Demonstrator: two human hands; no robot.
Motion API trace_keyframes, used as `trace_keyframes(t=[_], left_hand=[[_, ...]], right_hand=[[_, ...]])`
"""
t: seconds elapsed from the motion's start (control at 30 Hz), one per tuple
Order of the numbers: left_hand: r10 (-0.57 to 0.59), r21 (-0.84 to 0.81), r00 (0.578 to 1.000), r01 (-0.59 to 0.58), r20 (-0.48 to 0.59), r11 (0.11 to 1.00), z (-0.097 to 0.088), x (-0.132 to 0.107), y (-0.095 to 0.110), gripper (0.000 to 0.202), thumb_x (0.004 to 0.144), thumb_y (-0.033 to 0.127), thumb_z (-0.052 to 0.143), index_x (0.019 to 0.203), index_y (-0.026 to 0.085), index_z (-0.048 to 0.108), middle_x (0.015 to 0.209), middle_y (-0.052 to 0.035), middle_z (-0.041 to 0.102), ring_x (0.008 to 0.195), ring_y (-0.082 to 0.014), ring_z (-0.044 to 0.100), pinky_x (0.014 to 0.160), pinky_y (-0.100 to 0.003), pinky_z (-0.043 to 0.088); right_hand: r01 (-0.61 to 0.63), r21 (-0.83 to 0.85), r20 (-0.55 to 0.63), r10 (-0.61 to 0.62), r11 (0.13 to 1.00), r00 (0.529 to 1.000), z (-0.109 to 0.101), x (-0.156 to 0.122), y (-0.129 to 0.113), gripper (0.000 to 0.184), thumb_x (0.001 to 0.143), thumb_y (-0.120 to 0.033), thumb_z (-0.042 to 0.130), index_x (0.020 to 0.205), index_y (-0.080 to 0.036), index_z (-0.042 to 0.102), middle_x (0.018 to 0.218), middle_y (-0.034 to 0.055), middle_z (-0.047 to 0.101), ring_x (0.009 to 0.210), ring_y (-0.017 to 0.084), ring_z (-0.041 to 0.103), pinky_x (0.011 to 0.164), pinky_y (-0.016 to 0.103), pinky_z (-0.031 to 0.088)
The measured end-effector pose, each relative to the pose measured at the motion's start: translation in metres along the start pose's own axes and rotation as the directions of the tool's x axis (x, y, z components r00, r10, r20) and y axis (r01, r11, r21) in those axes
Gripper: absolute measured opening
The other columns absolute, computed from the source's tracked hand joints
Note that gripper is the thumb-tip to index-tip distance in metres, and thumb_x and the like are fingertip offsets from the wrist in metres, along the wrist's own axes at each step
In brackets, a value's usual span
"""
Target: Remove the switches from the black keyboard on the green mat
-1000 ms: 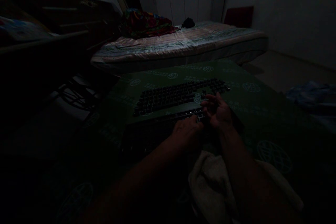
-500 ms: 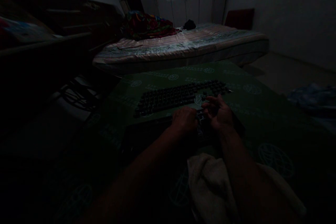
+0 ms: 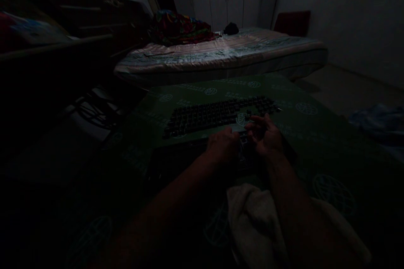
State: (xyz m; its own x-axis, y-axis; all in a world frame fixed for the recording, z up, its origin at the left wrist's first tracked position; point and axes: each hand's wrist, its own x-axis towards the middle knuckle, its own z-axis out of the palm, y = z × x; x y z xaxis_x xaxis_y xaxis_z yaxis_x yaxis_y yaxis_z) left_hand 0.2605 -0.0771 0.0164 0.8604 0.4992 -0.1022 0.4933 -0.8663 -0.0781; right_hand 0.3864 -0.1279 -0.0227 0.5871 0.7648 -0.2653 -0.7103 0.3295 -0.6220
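A dark keyboard base (image 3: 179, 155) lies across the green board in front of me. Behind it, black keycaps (image 3: 202, 115) are laid out in rows like a keyboard. My left hand (image 3: 222, 145) is closed over the middle of the base, knuckles up; what its fingers pinch, if anything, is hidden. Just to its right, my right hand (image 3: 267, 138) hovers over the base's right part, palm turned inward. Its fingers are loosely curled and apart, and I see nothing held in them. A pale cloth (image 3: 252, 214) lies near me, partly under my right forearm.
The green printed board (image 3: 315, 147) carries everything. Beyond it stands a bed (image 3: 221, 56) with a red patterned blanket (image 3: 179, 29) and a small dark object. Dark furniture (image 3: 85, 21) runs along the left. Crumpled fabric (image 3: 375, 122) lies at right. The room is very dim.
The whole view has shifted slightly. My left hand has tilted a little and edged right over the base; my right hand keeps nearly the same pose.
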Motion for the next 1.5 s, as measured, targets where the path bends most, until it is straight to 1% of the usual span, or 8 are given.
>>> trace_keyframes(t=[0.1, 0.27, 0.37, 0.57, 0.87, 0.97, 1.2, 1.5], left_hand=[[0.008, 0.006, 1.0, -0.008, -0.03, 1.0, 0.002, 0.001, 0.001, 0.028, 0.083, 0.025, 0.037, 0.101, 0.019, 0.057, 0.096, -0.0092, 0.055, 0.079, -0.0223, 0.061, 0.062, -0.031, 0.047], [0.262, -0.05, 0.961, -0.258, 0.091, 0.965, -0.004, -0.014, 0.008, 0.026, 0.079, 0.028, 0.045, 0.101, 0.023, 0.058, 0.098, -0.0064, 0.057, 0.078, -0.0216, 0.061, 0.06, -0.03, 0.047], [0.318, -0.072, 0.937, -0.311, 0.147, 0.948, -0.007, -0.022, 0.014, 0.029, 0.079, 0.029, 0.046, 0.105, 0.024, 0.056, 0.101, -0.0063, 0.056, 0.079, -0.0211, 0.061, 0.06, -0.03, 0.048], [0.045, 0.016, 0.989, -0.048, 0.139, 0.999, -0.003, -0.034, 0.02, 0.024, 0.081, 0.023, 0.043, 0.1, 0.018, 0.057, 0.098, -0.0099, 0.055, 0.085, -0.0228, 0.059, 0.065, -0.033, 0.049], [-0.252, 0.121, 0.944, 0.231, 0.212, 0.966, -0.008, -0.08, -0.024, 0.024, 0.078, 0.018, 0.041, 0.098, 0.019, 0.055, 0.097, -0.0082, 0.053, 0.082, -0.0232, 0.059, 0.062, -0.034, 0.048], [-0.235, 0.077, 0.961, 0.226, 0.145, 0.971, -0.006, -0.078, -0.021, 0.022, 0.081, 0.019, 0.04, 0.098, 0.02, 0.053, 0.099, -0.0072, 0.052, 0.084, -0.0214, 0.058, 0.063, -0.031, 0.047], [-0.011, -0.051, 0.999, 0.013, 0.045, 0.999, 0.014, -0.057, 0.012, 0.02, 0.082, 0.02, 0.043, 0.1, 0.02, 0.051, 0.1, -0.007, 0.05, 0.091, -0.0201, 0.055, 0.069, -0.03, 0.047], [-0.195, 0.065, 0.978, 0.19, 0.076, 0.98, -0.001, -0.061, -0.028, 0.027, 0.077, 0.016, 0.041, 0.1, 0.019, 0.054, 0.1, -0.0082, 0.051, 0.083, -0.0213, 0.058, 0.064, -0.032, 0.047]], right_hand=[[0.005, -0.007, -0.012, -0.005, 1.0, 1.0, 0.001, -0.001, -0.001, 0.041, 0.09, -0.042, 0.037, 0.07, -0.015, 0.061, 0.048, 0.0034, 0.063, 0.04, 0.009, 0.055, 0.036, 0.016, 0.039], [-0.007, -0.004, -0.003, 0.007, 1.0, 1.0, 0.002, -0.002, -0.001, 0.042, 0.09, -0.043, 0.035, 0.071, -0.016, 0.061, 0.047, 0.0022, 0.062, 0.036, 0.009, 0.052, 0.034, 0.015, 0.037], [-0.004, -0.005, -0.01, 0.004, 1.0, 1.0, 0.001, -0.001, -0.001, 0.04, 0.089, -0.044, 0.039, 0.072, -0.016, 0.061, 0.048, 0.0019, 0.062, 0.036, 0.008, 0.052, 0.035, 0.015, 0.038], [-0.005, -0.011, -0.02, 0.005, 1.0, 1.0, 0.001, -0.002, -0.002, 0.044, 0.09, -0.042, 0.035, 0.069, -0.015, 0.061, 0.047, 0.0028, 0.062, 0.038, 0.009, 0.054, 0.036, 0.015, 0.039], [0.004, -0.014, -0.014, -0.004, 1.0, 1.0, 0.001, -0.002, 0.0, 0.041, 0.089, -0.043, 0.039, 0.071, -0.015, 0.062, 0.048, 0.0025, 0.063, 0.041, 0.009, 0.056, 0.039, 0.015, 0.041], [0.0, -0.028, -0.014, 0.0, 1.0, 1.0, 0.0, -0.002, 0.001, 0.042, 0.089, -0.043, 0.039, 0.071, -0.014, 0.062, 0.049, 0.0034, 0.063, 0.041, 0.009, 0.057, 0.039, 0.015, 0.042], [0.001, -0.048, -0.042, -0.003, 0.999, 0.999, -0.001, -0.004, 0.0, 0.041, 0.088, -0.045, 0.04, 0.07, -0.015, 0.063, 0.049, 0.004, 0.063, 0.041, 0.01, 0.056, 0.039, 0.016, 0.043], [-0.003, -0.035, -0.014, 0.002, 0.999, 1.0, -0.001, -0.002, 0.0, 0.043, 0.091, -0.041, 0.036, 0.07, -0.014, 0.063, 0.049, 0.0046, 0.063, 0.041, 0.009, 0.057, 0.039, 0.016, 0.042]])
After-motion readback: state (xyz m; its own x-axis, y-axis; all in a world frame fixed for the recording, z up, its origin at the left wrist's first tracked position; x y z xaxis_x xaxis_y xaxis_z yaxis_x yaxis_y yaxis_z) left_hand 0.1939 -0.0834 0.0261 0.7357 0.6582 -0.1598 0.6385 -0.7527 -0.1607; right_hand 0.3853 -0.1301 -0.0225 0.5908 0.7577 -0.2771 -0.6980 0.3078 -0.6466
